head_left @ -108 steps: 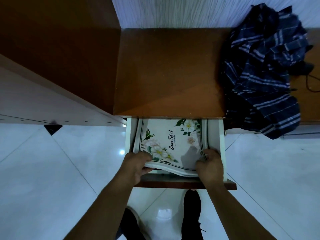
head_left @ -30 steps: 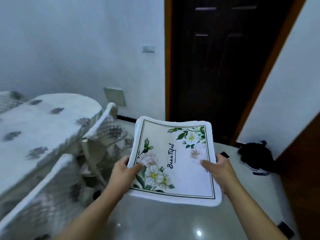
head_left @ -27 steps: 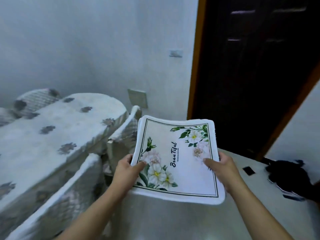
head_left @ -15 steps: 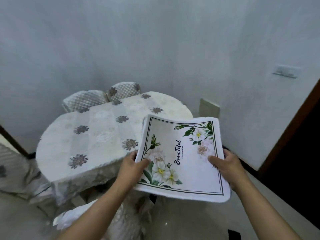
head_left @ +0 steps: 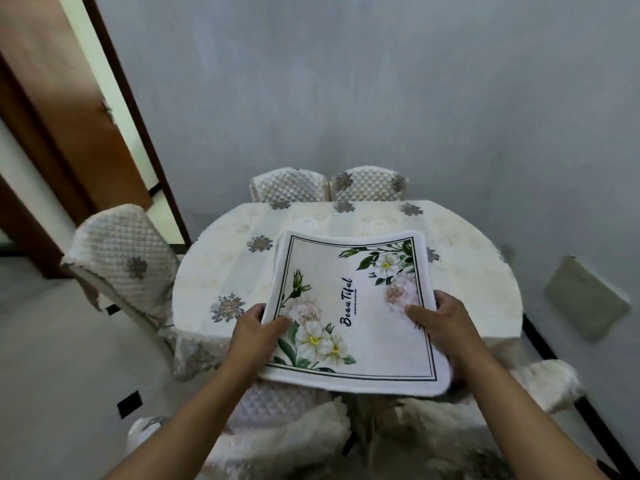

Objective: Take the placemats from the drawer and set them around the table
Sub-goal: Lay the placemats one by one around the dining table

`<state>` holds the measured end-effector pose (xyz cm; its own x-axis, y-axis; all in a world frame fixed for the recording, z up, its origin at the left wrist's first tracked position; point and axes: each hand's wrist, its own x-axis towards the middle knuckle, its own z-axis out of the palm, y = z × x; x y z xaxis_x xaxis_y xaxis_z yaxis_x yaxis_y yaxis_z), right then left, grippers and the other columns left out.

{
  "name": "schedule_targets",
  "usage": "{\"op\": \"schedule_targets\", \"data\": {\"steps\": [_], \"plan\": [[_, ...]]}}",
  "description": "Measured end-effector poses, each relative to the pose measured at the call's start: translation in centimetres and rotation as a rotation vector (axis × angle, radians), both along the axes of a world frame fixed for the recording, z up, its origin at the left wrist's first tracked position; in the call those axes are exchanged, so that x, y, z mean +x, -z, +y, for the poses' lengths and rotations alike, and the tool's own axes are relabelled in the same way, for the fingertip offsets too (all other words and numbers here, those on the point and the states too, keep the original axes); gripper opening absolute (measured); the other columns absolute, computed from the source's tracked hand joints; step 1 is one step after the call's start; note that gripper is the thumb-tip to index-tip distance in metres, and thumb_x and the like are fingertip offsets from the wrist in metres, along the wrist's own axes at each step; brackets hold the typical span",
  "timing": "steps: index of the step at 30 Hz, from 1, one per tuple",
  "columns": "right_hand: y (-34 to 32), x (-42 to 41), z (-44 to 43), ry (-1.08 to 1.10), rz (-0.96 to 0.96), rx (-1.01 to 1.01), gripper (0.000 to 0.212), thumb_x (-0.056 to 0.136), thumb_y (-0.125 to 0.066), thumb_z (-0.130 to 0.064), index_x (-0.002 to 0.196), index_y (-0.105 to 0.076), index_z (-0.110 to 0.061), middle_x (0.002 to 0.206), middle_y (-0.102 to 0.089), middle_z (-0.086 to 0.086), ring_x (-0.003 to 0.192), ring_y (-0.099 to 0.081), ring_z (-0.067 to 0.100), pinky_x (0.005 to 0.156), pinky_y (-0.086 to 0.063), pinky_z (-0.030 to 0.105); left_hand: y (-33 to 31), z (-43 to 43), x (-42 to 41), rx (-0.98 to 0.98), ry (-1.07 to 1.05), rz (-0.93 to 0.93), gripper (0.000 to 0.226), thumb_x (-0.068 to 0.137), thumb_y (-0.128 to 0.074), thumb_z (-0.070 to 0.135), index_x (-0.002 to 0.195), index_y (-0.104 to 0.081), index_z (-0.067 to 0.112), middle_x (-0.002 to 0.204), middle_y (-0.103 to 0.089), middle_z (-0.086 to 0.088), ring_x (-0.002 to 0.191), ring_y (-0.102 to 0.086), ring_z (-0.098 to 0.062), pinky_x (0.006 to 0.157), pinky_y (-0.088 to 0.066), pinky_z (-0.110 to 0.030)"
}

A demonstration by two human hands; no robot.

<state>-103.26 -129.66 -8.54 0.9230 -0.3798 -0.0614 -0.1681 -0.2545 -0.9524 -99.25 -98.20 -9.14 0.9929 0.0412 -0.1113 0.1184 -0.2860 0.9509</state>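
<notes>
I hold a stack of white placemats (head_left: pixel 360 306) printed with flowers and a dark border, flat in the air above the near side of the table (head_left: pixel 214 271). My left hand (head_left: pixel 254 336) grips the stack's left edge with the thumb on top. My right hand (head_left: pixel 441 318) grips its right edge the same way. The oval table wears a cream cloth with grey flower motifs. The drawer is out of view.
Quilted chairs surround the table: one at the left (head_left: pixel 121 258), two at the far side (head_left: pixel 289 185) (head_left: pixel 369 183), and fluffy-covered ones near me (head_left: pixel 287 434) (head_left: pixel 547 379). A brown door (head_left: pixel 69 109) stands at the left. A grey wall is behind.
I lifted the placemats out of the drawer, turned left past a dark door and now face the table head-on, closer. Both hands keep the same grip.
</notes>
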Motion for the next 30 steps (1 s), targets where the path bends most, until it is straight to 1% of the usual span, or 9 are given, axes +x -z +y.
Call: {"op": "schedule_targets", "data": {"steps": [4,6,9,11,15,20,23,26,30], "plan": [[1.3,7.8,0.2,-0.021,0.011,0.000,0.013,0.078,-0.075,-0.013,0.088,-0.067,-0.015,0.071,-0.071,0.005,0.057,-0.067,0.017,0.049,-0.050,0.026,1.6,0.1,7.1,0.024,-0.043,-0.011,0.010,0.079,-0.070,0.019,0.089,-0.070,0.016,0.063,-0.072,0.000,0.051,-0.068,-0.011,0.040,-0.046,-0.021],[1.9,11.6,0.1,-0.007,0.018,-0.001,0.012,0.078,-0.075,-0.012,0.084,-0.066,-0.016,0.065,-0.068,0.000,0.048,-0.063,0.007,0.042,-0.046,0.021,2.0,0.1,10.9,0.030,-0.033,-0.010,0.008,0.080,-0.070,0.020,0.088,-0.070,0.019,0.063,-0.072,0.000,0.051,-0.068,-0.012,0.039,-0.045,-0.020],[2.7,17.4,-0.4,0.015,0.052,-0.016,0.012,0.078,-0.075,-0.012,0.079,-0.064,-0.017,0.058,-0.064,-0.004,0.042,-0.058,0.002,0.039,-0.042,0.019,3.0,-0.4,17.1,0.032,0.001,0.027,0.008,0.081,-0.069,0.021,0.089,-0.068,0.019,0.067,-0.072,-0.008,0.053,-0.068,-0.023,0.044,-0.048,-0.028],[3.1,20.7,-0.8,0.018,0.071,-0.027,0.011,0.078,-0.075,-0.013,0.079,-0.064,-0.014,0.053,-0.062,-0.005,0.040,-0.056,0.002,0.038,-0.041,0.018,3.6,-1.0,20.8,0.043,0.003,0.029,0.008,0.082,-0.069,0.020,0.090,-0.067,0.018,0.070,-0.070,-0.008,0.054,-0.067,-0.023,0.046,-0.050,-0.031],[4.8,27.2,-2.2,0.036,0.093,-0.041,0.008,0.076,-0.074,-0.012,0.076,-0.066,-0.011,0.051,-0.063,-0.005,0.042,-0.055,0.005,0.040,-0.042,0.020,5.7,-2.6,27.9,0.054,0.018,0.046,0.008,0.082,-0.069,0.020,0.089,-0.067,0.019,0.073,-0.070,-0.009,0.059,-0.069,-0.031,0.054,-0.059,-0.045],[7.6,35.5,-5.1,0.024,0.141,-0.056,0.009,0.077,-0.075,-0.014,0.079,-0.067,-0.010,0.054,-0.064,-0.001,0.041,-0.054,0.007,0.039,-0.041,0.020,8.7,-5.4,35.8,0.081,0.001,0.022,0.006,0.080,-0.071,0.020,0.084,-0.067,0.022,0.071,-0.071,0.001,0.058,-0.067,-0.011,0.048,-0.051,-0.026],[9.9,40.9,-6.9,0.013,0.157,-0.093,0.011,0.078,-0.076,-0.016,0.080,-0.067,-0.009,0.062,-0.067,0.007,0.047,-0.058,0.012,0.044,-0.044,0.024,10.9,-7.2,40.8,0.095,-0.012,0.022,0.006,0.079,-0.072,0.020,0.081,-0.067,0.024,0.067,-0.070,0.003,0.056,-0.066,-0.005,0.045,-0.046,-0.017],[12.5,46.5,-8.8,-0.013,0.166,-0.095,0.011,0.079,-0.076,-0.016,0.080,-0.068,-0.008,0.065,-0.068,0.010,0.050,-0.057,0.016,0.047,-0.044,0.025,13.7,-8.9,45.4,0.102,-0.021,0.031,0.006,0.079,-0.072,0.022,0.082,-0.067,0.025,0.067,-0.071,0.002,0.056,-0.067,-0.009,0.047,-0.048,-0.022],[16.6,52.7,-11.1,-0.038,0.173,-0.085,0.008,0.080,-0.076,-0.013,0.077,-0.069,-0.011,0.060,-0.066,0.005,0.041,-0.055,0.005,0.039,-0.040,0.019,18.1,-11.2,50.6,0.136,-0.039,0.033,0.008,0.078,-0.072,0.025,0.082,-0.065,0.028,0.072,-0.071,0.004,0.061,-0.067,-0.008,0.051,-0.051,-0.024]]}}
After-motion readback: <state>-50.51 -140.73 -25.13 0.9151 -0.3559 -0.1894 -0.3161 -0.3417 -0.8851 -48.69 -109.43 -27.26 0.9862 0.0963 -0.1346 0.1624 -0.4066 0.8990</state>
